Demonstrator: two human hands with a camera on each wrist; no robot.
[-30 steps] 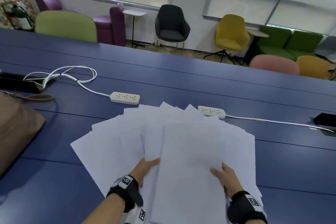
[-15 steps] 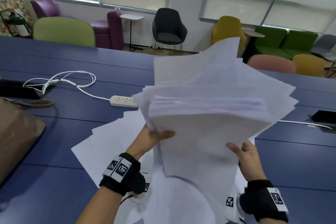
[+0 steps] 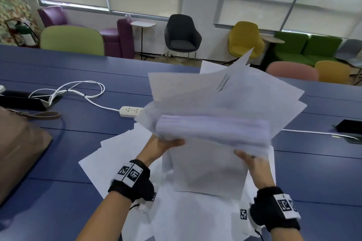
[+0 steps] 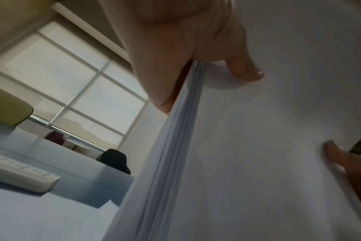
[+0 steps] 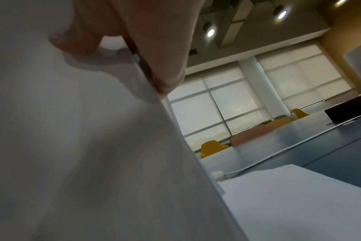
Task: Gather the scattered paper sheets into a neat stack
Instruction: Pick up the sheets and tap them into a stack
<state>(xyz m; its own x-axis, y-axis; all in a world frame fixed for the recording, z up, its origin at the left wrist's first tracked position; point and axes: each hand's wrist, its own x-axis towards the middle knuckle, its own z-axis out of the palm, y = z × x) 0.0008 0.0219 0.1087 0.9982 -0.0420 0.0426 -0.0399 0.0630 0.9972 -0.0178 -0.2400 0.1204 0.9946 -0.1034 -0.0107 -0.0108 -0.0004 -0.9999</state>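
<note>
A thick bundle of white paper sheets is held up on edge above the blue table, its upper sheets fanned out unevenly. My left hand grips the bundle's left edge, thumb on the near face and fingers behind. My right hand grips the right edge the same way. The left wrist view shows the bundle's layered edge pinched under my left hand. In the right wrist view the bundle is clasped by my right hand. More loose sheets lie spread on the table below.
A white power strip with a coiled cable lies left of the bundle. A brown bag sits at the left edge, a black box at the right. Colourful chairs line the windows beyond the table.
Both hands have lifted most of the sheets off the table and tipped them upright into a bundle. Over the last half second the bundle barely shifted.
</note>
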